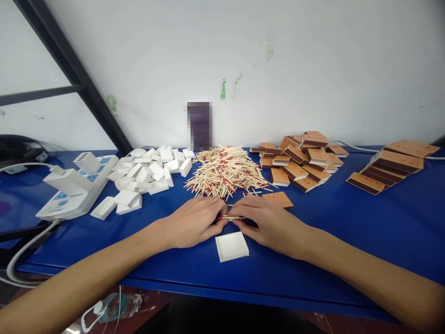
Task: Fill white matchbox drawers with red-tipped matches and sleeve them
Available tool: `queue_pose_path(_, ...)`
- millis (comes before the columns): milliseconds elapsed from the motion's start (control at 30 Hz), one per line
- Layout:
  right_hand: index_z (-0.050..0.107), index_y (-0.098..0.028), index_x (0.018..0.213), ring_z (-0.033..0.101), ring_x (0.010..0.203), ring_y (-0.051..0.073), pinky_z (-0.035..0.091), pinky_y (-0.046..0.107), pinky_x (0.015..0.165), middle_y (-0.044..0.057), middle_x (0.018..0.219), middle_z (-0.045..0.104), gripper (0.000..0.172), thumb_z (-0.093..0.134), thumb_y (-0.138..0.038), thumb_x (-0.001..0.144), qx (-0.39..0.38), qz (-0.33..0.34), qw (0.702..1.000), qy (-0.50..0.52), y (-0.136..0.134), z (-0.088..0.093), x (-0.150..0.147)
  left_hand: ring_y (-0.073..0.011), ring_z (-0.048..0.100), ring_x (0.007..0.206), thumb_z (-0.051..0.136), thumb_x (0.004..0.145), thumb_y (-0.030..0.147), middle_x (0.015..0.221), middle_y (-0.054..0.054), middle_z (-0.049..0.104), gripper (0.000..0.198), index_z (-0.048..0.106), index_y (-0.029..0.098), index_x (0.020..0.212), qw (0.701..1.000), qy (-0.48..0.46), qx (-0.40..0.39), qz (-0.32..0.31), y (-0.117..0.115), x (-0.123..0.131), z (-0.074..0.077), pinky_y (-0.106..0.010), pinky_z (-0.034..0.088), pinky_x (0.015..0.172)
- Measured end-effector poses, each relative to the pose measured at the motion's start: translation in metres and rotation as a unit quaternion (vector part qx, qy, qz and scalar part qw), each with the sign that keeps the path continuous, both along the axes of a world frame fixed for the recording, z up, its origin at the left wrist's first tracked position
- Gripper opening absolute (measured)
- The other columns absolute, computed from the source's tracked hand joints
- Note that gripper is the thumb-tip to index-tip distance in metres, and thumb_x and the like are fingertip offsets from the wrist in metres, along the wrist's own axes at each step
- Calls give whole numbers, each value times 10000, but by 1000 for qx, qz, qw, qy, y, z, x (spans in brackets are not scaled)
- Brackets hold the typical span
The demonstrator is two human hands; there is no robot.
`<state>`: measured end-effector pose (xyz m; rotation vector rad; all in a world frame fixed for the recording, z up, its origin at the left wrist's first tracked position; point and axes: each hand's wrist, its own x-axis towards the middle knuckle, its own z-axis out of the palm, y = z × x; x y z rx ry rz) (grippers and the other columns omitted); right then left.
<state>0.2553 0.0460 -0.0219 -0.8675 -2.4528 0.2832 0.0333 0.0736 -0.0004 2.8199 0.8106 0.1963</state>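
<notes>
My left hand (196,221) and my right hand (269,225) meet at the middle of the blue table. Between their fingertips they pinch a few matches (232,217) lying crosswise, with red heads toward the left; fingers hide part of them. Just below, a white matchbox tray (232,247) rests open side up. Beyond my hands rises a large heap of loose matches (227,171), with some strays at its near edge. An orange matchbox sleeve (279,199) lies flat beside my right hand's knuckles.
White matchbox trays (149,169) are piled at the left, near a power strip (78,190) with plugged-in chargers. Orange matchbox sleeves (302,160) are heaped right of the matches; more sleeves (392,164) lean in a row farther right. A dark, pixelated object (200,126) stands against the wall.
</notes>
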Motion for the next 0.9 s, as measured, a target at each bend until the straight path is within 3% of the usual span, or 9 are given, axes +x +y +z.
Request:
queue_pose_path(233,688,-173,931,627,777,180,507,304,692,58,834,698,181,527,-92,916,28,-2,999,16,4,-3,-2,-193,593,758,373,1040,328,873,-27,611,207,484,188,934,999,24,28,13,-1,1,0,-336,466,696)
queue_pose_path(467,689,-183,924,630,772,167,513,291,693,48,819,690,191,513,-109,917,28,8,999,41,6,-6,-4,-200,625,745,365,1040,296,903,-41,628,198,510,186,961,991,73,109,-10,-2,1,0,-332,476,680)
queue_pose_path(733,682,-186,922,647,783,158,518,286,722,43,853,723,134,562,-126,916,-27,5,998,59,6,-3,-3,-192,615,674,360,1043,285,830,-31,635,203,488,182,923,990,78,112,-21,-1,1,-1,-323,450,618)
queue_pose_path(900,672,-189,893,639,756,157,517,282,701,32,809,722,149,552,-102,901,12,12,995,94,4,2,-4,-187,601,645,339,1051,295,780,-17,621,236,488,181,909,991,52,121,-30,-2,0,3,-329,446,624)
